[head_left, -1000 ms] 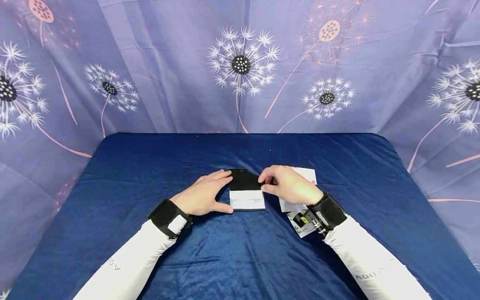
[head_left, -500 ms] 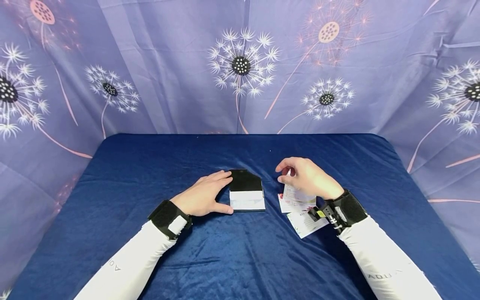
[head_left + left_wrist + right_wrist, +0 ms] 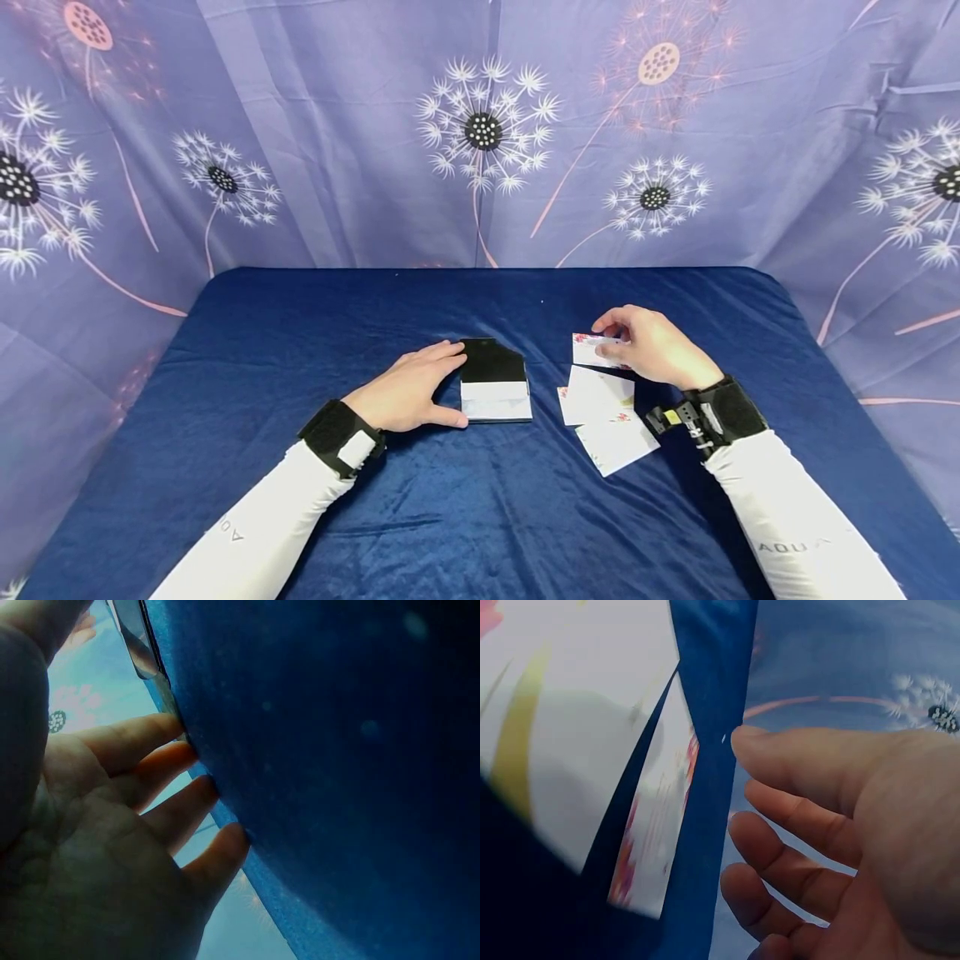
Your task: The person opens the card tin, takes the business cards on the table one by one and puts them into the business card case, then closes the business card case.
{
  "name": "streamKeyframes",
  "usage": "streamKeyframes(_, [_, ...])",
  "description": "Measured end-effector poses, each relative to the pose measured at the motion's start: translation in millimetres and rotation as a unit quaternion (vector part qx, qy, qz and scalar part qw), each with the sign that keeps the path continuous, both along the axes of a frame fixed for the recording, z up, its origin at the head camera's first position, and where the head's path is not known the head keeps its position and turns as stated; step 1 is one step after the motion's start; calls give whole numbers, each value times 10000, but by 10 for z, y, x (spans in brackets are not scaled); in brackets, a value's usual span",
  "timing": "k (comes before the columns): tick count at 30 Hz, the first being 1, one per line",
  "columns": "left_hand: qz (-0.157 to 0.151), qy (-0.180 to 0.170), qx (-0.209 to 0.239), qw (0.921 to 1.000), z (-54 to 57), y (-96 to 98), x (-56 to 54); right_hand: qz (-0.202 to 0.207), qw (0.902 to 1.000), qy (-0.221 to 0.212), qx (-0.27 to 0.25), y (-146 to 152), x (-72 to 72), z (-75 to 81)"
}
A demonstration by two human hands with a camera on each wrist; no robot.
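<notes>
A black card holder [image 3: 492, 367] lies open on the blue cloth, a stack of white cards [image 3: 495, 401] in its lower half. My left hand [image 3: 408, 387] rests flat on the cloth, fingers straight, against the holder's left side; the left wrist view shows the fingertips [image 3: 187, 754] on the cloth near the holder's edge [image 3: 139, 637]. My right hand [image 3: 652, 346] is off to the right, fingers relaxed, fingertips touching a loose printed card [image 3: 587, 351]. In the right wrist view that card [image 3: 660, 825] lies flat beside the loosely curled fingers [image 3: 780, 847], nothing between them.
Two more white cards [image 3: 600, 396] [image 3: 617, 442] lie overlapping just in front of my right hand. The blue velvet cloth [image 3: 450, 517] covers the whole table. A purple dandelion-print curtain [image 3: 480, 125] closes in the back and both sides.
My right hand has left the card holder's flap and moved right and away, down onto the farthest loose card. The two nearer cards are now uncovered. The left hand has not moved.
</notes>
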State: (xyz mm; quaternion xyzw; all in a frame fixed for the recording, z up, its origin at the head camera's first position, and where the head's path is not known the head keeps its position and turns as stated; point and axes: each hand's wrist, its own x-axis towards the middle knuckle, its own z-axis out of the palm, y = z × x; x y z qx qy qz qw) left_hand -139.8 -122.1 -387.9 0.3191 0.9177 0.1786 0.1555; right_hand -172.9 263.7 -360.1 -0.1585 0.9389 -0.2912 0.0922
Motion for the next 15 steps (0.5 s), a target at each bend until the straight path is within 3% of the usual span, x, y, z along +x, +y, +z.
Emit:
streamKeyframes(3, [7, -3, -18, 10000, -9, 3, -3, -94, 9998, -135, 85, 101, -14, -26])
streamKeyframes(15, [4, 16, -14, 10000, 6, 11, 3, 12, 9973, 114, 723, 337, -20, -127])
